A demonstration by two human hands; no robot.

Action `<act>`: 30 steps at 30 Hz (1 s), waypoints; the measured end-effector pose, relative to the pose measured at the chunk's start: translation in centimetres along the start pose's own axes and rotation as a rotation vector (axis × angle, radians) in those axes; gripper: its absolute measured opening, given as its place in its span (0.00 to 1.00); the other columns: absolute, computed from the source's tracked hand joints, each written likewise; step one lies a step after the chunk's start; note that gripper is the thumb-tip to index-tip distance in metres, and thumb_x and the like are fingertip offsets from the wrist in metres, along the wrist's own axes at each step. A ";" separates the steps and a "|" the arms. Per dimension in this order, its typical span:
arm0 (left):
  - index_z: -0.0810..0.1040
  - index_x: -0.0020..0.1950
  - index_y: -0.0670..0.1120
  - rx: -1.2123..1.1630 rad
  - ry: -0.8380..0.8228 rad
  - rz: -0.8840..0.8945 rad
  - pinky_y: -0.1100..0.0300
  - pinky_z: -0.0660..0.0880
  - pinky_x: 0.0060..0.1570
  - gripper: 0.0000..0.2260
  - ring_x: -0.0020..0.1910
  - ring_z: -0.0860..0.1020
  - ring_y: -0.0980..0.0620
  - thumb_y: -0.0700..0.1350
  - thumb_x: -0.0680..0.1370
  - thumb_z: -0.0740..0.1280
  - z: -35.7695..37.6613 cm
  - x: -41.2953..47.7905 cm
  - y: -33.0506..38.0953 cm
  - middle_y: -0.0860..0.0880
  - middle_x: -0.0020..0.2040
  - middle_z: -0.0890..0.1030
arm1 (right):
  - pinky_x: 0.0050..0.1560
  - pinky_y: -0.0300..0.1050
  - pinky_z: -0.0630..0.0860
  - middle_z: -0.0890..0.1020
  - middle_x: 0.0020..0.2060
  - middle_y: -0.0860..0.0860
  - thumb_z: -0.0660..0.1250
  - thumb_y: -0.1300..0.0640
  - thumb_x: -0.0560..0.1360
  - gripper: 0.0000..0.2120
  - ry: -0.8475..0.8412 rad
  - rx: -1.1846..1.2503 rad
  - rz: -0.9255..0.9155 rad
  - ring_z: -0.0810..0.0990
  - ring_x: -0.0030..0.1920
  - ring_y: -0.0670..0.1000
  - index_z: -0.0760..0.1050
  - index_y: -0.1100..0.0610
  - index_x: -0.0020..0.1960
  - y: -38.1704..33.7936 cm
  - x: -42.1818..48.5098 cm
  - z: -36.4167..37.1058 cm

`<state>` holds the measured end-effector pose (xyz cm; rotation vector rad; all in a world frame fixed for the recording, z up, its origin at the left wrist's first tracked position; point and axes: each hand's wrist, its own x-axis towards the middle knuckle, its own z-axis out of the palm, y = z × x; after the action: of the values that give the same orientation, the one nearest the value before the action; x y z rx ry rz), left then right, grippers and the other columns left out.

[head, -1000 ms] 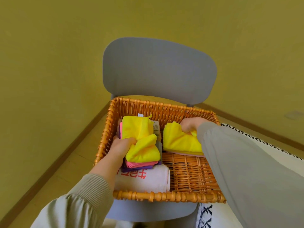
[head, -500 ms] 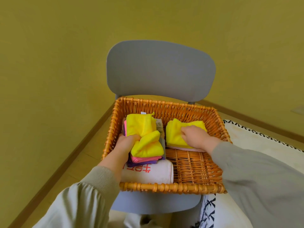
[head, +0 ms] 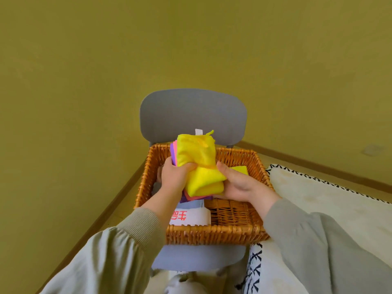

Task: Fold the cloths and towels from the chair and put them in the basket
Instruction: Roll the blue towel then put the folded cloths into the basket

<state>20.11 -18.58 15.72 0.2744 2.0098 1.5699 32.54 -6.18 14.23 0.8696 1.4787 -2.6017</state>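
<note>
A wicker basket (head: 216,236) stands on the seat of a grey chair (head: 191,115). Above the basket I hold a stack of folded cloths (head: 198,164), yellow on top with pink and purple layers beneath. My left hand (head: 174,177) grips the stack's left side with curled fingers. My right hand (head: 237,183) supports the stack from the right and below, thumb up against the yellow cloth. Another yellow cloth (head: 240,169) shows behind my right hand in the basket. A folded white towel with red print (head: 191,217) lies in the basket's near left corner.
A yellow-green wall rises behind the chair, with a wooden skirting board (head: 318,164) along the floor. A white rug with black stitched edging (head: 328,198) lies to the right of the chair. My grey sleeves fill the lower frame.
The cloth stack has been lifted out of the basket's left side. My right hand left the other yellow cloth and came over to the stack. The camera has pulled back and up.
</note>
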 end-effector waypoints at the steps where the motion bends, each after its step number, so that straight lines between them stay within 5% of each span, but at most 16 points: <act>1: 0.67 0.69 0.48 -0.022 0.033 0.000 0.43 0.74 0.59 0.32 0.60 0.73 0.44 0.50 0.68 0.75 0.2 -0.3 0.3 0.47 0.62 0.75 | 0.66 0.63 0.66 0.73 0.68 0.54 0.80 0.42 0.55 0.51 -0.019 0.028 -0.017 0.73 0.66 0.58 0.60 0.46 0.73 0.0 -0.6 -0.1; 4: 0.66 0.68 0.45 -0.053 0.061 0.049 0.53 0.73 0.53 0.28 0.55 0.73 0.48 0.46 0.72 0.73 1.2 -1.9 1.0 0.48 0.59 0.74 | 0.66 0.59 0.68 0.77 0.63 0.53 0.71 0.48 0.66 0.35 0.087 0.032 -0.047 0.76 0.62 0.56 0.64 0.49 0.71 -0.2 -2.9 1.2; 8: 0.67 0.68 0.43 -0.203 0.145 0.001 0.56 0.70 0.51 0.26 0.54 0.73 0.48 0.49 0.74 0.72 3.2 -4.6 2.3 0.46 0.58 0.75 | 0.64 0.53 0.64 0.77 0.60 0.54 0.66 0.45 0.74 0.13 0.270 0.061 0.051 0.76 0.61 0.57 0.73 0.49 0.56 0.2 -5.0 2.8; 11: 0.67 0.67 0.43 -0.423 0.177 -0.098 0.50 0.73 0.59 0.25 0.59 0.75 0.44 0.49 0.75 0.71 4.7 -6.0 2.6 0.44 0.62 0.75 | 0.59 0.53 0.62 0.75 0.59 0.59 0.68 0.39 0.70 0.24 0.330 0.159 0.185 0.78 0.52 0.57 0.71 0.54 0.58 0.2 -6.2 2.8; 13: 0.67 0.66 0.44 -0.471 0.190 -0.126 0.47 0.73 0.61 0.23 0.59 0.75 0.43 0.49 0.75 0.70 5.5 -6.5 2.5 0.44 0.61 0.75 | 0.65 0.56 0.60 0.76 0.57 0.62 0.68 0.40 0.70 0.28 0.339 0.239 0.202 0.77 0.50 0.58 0.69 0.57 0.60 0.0 -7.0 2.8; 17: 0.66 0.67 0.42 -0.444 0.143 -0.153 0.52 0.72 0.56 0.23 0.55 0.74 0.44 0.46 0.75 0.69 6.0 -7.0 2.0 0.45 0.57 0.74 | 0.59 0.61 0.71 0.78 0.58 0.60 0.73 0.51 0.70 0.24 0.443 0.355 -0.007 0.78 0.57 0.61 0.72 0.56 0.63 -0.5 -7.8 2.0; 20: 0.64 0.70 0.48 -0.539 -0.049 -0.215 0.49 0.75 0.57 0.29 0.59 0.75 0.44 0.44 0.72 0.72 5.6 -6.5 1.3 0.45 0.63 0.74 | 0.52 0.74 0.72 0.80 0.56 0.60 0.77 0.56 0.62 0.27 0.494 0.356 -0.088 0.79 0.55 0.64 0.75 0.52 0.60 -1.0 -8.3 1.4; 25: 0.57 0.74 0.56 -0.699 -0.295 -0.210 0.49 0.78 0.49 0.37 0.61 0.75 0.42 0.45 0.71 0.74 4.3 -5.6 1.5 0.46 0.67 0.72 | 0.48 0.50 0.77 0.81 0.51 0.59 0.67 0.64 0.72 0.14 0.560 0.194 -0.246 0.80 0.47 0.58 0.76 0.59 0.57 -2.1 -9.0 -0.1; 30: 0.57 0.75 0.56 -0.476 -0.438 -0.230 0.47 0.77 0.52 0.43 0.61 0.74 0.42 0.50 0.65 0.76 3.8 -4.7 1.1 0.45 0.67 0.71 | 0.39 0.44 0.71 0.78 0.38 0.57 0.66 0.64 0.67 0.07 0.577 -0.078 -0.215 0.76 0.37 0.55 0.76 0.58 0.44 -3.2 -9.7 -1.9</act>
<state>25.89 -17.40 17.64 0.1713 1.2492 1.6157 40.73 -5.26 20.63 1.6361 1.8698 -2.5286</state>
